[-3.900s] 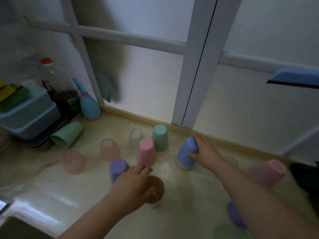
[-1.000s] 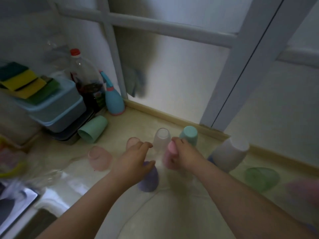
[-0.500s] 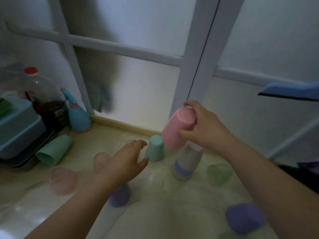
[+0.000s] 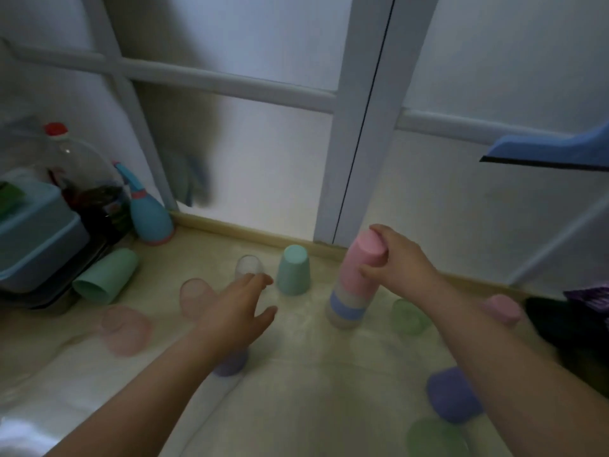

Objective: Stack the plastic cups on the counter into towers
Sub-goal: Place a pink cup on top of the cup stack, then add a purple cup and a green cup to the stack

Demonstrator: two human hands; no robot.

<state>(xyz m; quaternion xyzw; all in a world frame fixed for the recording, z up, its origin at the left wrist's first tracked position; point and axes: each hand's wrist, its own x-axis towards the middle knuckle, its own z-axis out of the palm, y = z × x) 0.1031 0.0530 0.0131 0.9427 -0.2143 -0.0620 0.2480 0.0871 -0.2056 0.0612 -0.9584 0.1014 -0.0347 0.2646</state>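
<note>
A tower of upside-down cups (image 4: 346, 306) stands near the window frame, blue and beige bands at its base. My right hand (image 4: 397, 262) grips the pink cup (image 4: 362, 265) on top of that tower. My left hand (image 4: 238, 308) hovers with fingers spread above a purple cup (image 4: 232, 364) that it partly hides. Just beyond its fingertips are a clear cup (image 4: 248, 265) and a teal cup (image 4: 293, 270), both upside down. Two translucent pink cups (image 4: 194, 293) (image 4: 123, 329) sit to the left.
A green cup (image 4: 105, 275) lies on its side by a blue tub (image 4: 36, 239), a bottle (image 4: 85, 179) and a blue sprayer (image 4: 148, 216). At right sit a green cup (image 4: 408, 316), a pink cup (image 4: 502, 308), a purple cup (image 4: 453, 395) and another green cup (image 4: 435, 438).
My right hand has brought the pink cup down from the air onto the top of the tower. My left hand has lifted off the purple cup and spread its fingers.
</note>
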